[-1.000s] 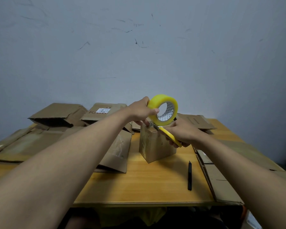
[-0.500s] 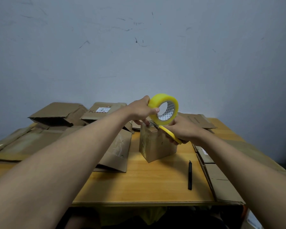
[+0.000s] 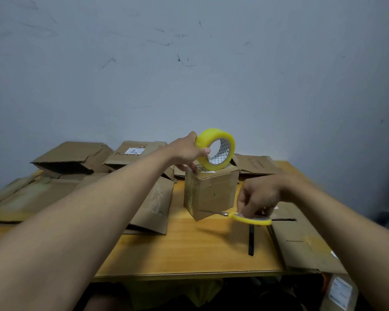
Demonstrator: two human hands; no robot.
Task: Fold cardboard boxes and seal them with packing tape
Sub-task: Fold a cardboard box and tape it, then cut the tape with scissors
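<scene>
The folded box stands mid-tabletop, toward its far edge. The left hand grips the tape roll on its top; the right hand holds yellow scissors low beside it. Sealing looks in hand; next, probably press the cut end flat.

Left hand held the yellow tape roll upright by its rim, its lower edge at the top of a small folded cardboard box; the lower fingers touched the box's top corner. Box stood on the wooden table. Right hand, blurred, pinched a yellow-handled cutter low beside the box, blade pointing at the box's base. A black pen lay just beneath. Flattened cartons sat piled to the left and back.
</scene>
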